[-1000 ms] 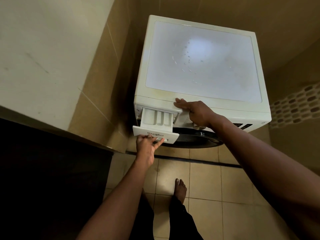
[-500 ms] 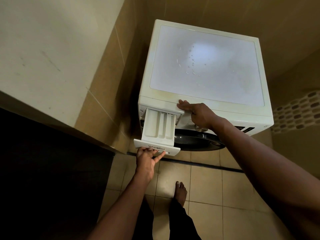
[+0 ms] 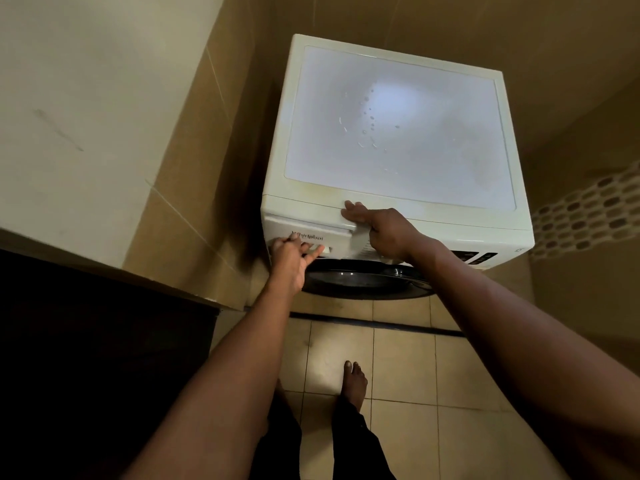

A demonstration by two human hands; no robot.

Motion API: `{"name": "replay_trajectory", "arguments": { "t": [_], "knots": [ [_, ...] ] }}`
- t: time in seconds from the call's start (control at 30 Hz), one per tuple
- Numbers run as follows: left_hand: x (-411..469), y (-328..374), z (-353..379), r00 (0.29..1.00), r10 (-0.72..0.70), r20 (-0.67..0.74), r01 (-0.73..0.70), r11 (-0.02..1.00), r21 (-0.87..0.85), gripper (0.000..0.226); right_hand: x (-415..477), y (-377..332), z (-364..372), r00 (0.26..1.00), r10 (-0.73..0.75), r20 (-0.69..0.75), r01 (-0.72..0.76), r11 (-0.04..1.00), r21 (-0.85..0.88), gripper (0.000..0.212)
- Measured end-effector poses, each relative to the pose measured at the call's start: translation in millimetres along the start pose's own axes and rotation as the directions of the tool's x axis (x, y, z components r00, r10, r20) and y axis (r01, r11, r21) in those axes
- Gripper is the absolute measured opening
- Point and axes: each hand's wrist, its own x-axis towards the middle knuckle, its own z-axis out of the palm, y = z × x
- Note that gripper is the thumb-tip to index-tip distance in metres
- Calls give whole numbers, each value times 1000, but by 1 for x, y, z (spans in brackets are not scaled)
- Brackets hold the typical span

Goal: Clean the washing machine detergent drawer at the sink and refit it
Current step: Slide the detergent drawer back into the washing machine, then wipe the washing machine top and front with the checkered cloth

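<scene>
The white washing machine (image 3: pixel 398 133) stands on the tiled floor, seen from above. Its detergent drawer (image 3: pixel 311 232) sits pushed in at the top left of the front, with the white branded face almost flush with the panel. My left hand (image 3: pixel 292 259) grips the lower edge of the drawer face, fingers curled at its handle. My right hand (image 3: pixel 381 233) clasps the machine's top front edge just right of the drawer, fingers on top and thumb on the front. The drawer's compartments are hidden inside the machine.
A beige tiled wall (image 3: pixel 194 202) runs close along the machine's left side. The dark round door (image 3: pixel 363 278) bulges out below the drawer. A dark display panel (image 3: pixel 474 256) is on the front right. My bare foot (image 3: pixel 355 382) stands on floor tiles.
The drawer, pulled far out half a second ago, has slid back into the machine with my left hand on its face. My right hand has stayed on the top edge.
</scene>
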Motion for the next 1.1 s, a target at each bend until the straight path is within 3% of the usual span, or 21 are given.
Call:
{"name": "replay_trajectory", "arguments": {
  "t": [0.17, 0.33, 0.47, 0.53, 0.6, 0.63, 0.7, 0.77, 0.8, 0.9, 1.1],
  "knots": [
    [24, 1, 19, 998, 25, -50, -21, 997, 76, 38, 4, 6, 2, 1000, -5, -9, 5, 999, 40, 89],
    [23, -5, 17, 997, 40, -59, -34, 995, 93, 38, 4, 6, 1, 1000, 6, -10, -6, 997, 77, 90],
    [13, -3, 14, 998, 6, -59, 12, 955, 297, 21, 4, 5, 4, 1000, 17, -17, -16, 998, 55, 88],
    [9, -2, 10, 1000, -17, -13, 21, 885, 464, 15, 2, 0, 4, 999, 27, -18, -26, 998, 61, 87],
    [0, 2, 5, 999, -33, 25, 7, 726, 687, 20, -1, -8, 0, 999, 36, -7, -36, 999, 26, 86],
    [-4, 5, 1, 999, -7, 53, -38, 598, 801, 19, -4, -13, -1, 999, 37, 4, -37, 999, -29, 85],
    [-15, 17, -4, 976, 79, 204, -216, 217, 952, 15, -12, -24, -4, 999, 32, 15, -30, 992, -120, 82],
    [-27, 34, -6, 922, 78, 380, -366, -152, 918, 22, -19, -36, -3, 1000, 22, 10, -20, 983, -182, 79],
    [-34, 42, -6, 898, 66, 436, -406, -258, 876, 25, -24, -42, -1, 1000, 24, 3, -22, 976, -215, 76],
    [-51, 70, -2, 844, 94, 528, -464, -368, 806, 28, -38, -57, 1, 999, 39, -19, -43, 960, -277, 69],
    [-78, 90, 30, 760, 86, 644, -523, -508, 685, 36, -86, -48, -7, 987, 131, -98, -147, 971, -187, 71]
  ]
}}
